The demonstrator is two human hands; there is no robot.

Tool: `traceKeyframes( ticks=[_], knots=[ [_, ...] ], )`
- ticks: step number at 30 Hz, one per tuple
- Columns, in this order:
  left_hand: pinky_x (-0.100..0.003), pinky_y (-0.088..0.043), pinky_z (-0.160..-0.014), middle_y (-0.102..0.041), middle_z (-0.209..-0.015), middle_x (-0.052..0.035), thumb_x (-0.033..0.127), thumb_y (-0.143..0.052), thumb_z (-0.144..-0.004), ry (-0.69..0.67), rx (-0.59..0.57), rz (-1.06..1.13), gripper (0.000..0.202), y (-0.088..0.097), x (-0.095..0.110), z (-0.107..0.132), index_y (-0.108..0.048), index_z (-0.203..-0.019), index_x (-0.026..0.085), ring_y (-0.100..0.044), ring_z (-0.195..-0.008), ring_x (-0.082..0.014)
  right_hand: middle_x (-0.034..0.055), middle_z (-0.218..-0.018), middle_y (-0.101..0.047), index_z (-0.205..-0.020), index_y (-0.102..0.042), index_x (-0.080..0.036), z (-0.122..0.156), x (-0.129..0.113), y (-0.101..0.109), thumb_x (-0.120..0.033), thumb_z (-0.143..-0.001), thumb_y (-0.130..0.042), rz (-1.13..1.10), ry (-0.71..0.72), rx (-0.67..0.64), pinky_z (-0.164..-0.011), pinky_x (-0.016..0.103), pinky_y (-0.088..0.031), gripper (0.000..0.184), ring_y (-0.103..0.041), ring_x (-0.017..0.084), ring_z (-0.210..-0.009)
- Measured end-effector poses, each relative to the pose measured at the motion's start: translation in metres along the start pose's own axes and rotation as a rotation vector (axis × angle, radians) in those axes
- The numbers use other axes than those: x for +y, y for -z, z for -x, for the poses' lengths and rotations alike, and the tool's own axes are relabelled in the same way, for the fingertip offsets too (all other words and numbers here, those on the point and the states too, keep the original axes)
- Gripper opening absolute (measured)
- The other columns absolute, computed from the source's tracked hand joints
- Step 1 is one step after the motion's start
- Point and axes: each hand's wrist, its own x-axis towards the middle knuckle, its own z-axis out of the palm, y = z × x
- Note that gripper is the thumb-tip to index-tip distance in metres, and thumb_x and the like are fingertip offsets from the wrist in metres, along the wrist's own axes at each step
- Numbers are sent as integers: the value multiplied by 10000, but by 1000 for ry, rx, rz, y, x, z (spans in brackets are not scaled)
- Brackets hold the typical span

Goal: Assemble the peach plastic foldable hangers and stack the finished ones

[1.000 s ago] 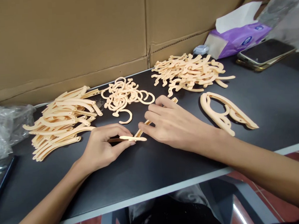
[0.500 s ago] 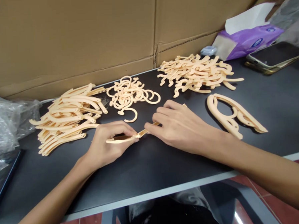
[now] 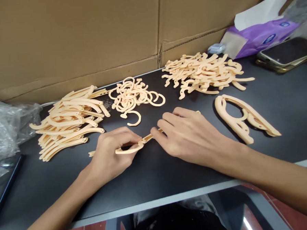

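Observation:
A cream plastic folding clothes hanger (image 3: 149, 137) is stretched between my two hands just above the table. My left hand (image 3: 114, 149) is closed around its left part, and a curved hook-like piece (image 3: 129, 151) sticks out under the thumb. My right hand (image 3: 185, 134) is closed over the right arm of the hanger, palm down, hiding most of that arm. The fingertips of the right hand are hidden. Beyond the hands lies a small heap of cream hooks (image 3: 132, 99). Right of my right hand rests a folded hanger (image 3: 224, 116).
Long hanger arms (image 3: 71, 114) are piled at the left, shorter curved arms (image 3: 205, 71) at the back right. A purple tissue pack (image 3: 261, 37) and a phone (image 3: 289, 54) lie far right. Clear plastic wrap (image 3: 12, 125) is at left. Cardboard (image 3: 87, 39) walls the back.
The hook-like piece shows more as a curved loop below my left thumb. Both hands keep hold of the hanger and have shifted slightly right in the view.

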Motion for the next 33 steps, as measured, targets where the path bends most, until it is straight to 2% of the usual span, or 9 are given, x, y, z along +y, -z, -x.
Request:
traceKeyframes(
  ticks=[6,14,22,33],
  knots=[
    [-219,-511,-622,-729,-776,-29,128,-632,-870,-51,4,-81,119,2,2,0,-708,-786,165,-670,-669,-126,40,-598,-590,-715,-662,-151,-1,-3,-5,-6,-873,-503,-35,-55,38,-600,341,-214,267,-493,189,-594],
    [-273,-523,-693,-741,-806,-36,117,-662,-842,-13,-30,-44,102,1,-5,0,-721,-786,178,-670,-742,-162,51,-667,-631,-779,-707,-154,-2,1,-9,-50,-898,-547,-49,-81,17,-661,347,-261,225,-522,212,-670],
    [-247,-501,-648,-731,-781,-23,169,-667,-856,56,-83,-35,107,2,-6,-1,-716,-762,183,-661,-698,-148,72,-734,-653,-827,-718,-136,-3,2,-6,-22,-926,-475,-65,-81,77,-710,362,-293,286,-506,212,-726],
    [-229,-480,-646,-725,-764,-7,134,-668,-841,44,-106,-44,111,4,-5,-4,-701,-741,171,-663,-690,-131,55,-677,-583,-761,-685,-145,-10,3,-5,-23,-940,-449,-61,-29,87,-727,366,-297,321,-487,211,-738]
  ],
)
